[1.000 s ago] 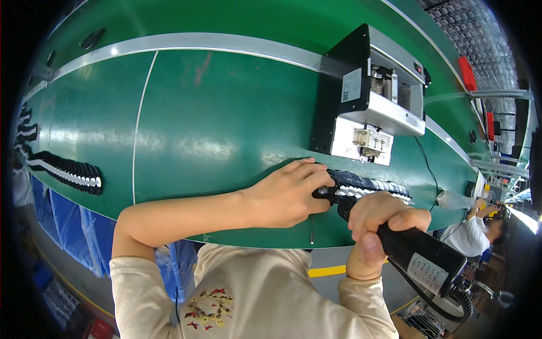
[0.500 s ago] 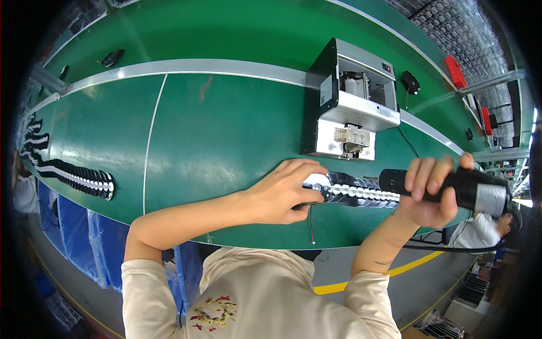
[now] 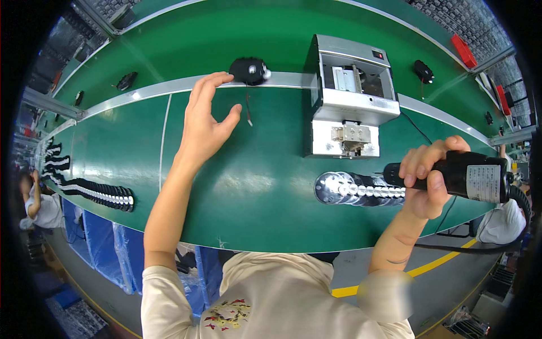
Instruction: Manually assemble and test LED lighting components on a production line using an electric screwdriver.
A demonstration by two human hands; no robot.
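A grey metal machine (image 3: 350,107) is set on the green desk (image 3: 259,186). A long row of black-and-silver discs (image 3: 90,192) is laid along the desk's left edge. Small black parts (image 3: 127,80) and a red box (image 3: 464,50) are seen on the far side.

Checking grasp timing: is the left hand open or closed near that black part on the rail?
Open. The left hand has fingers spread, reaching beside the black part on the grey rail, not gripping it.
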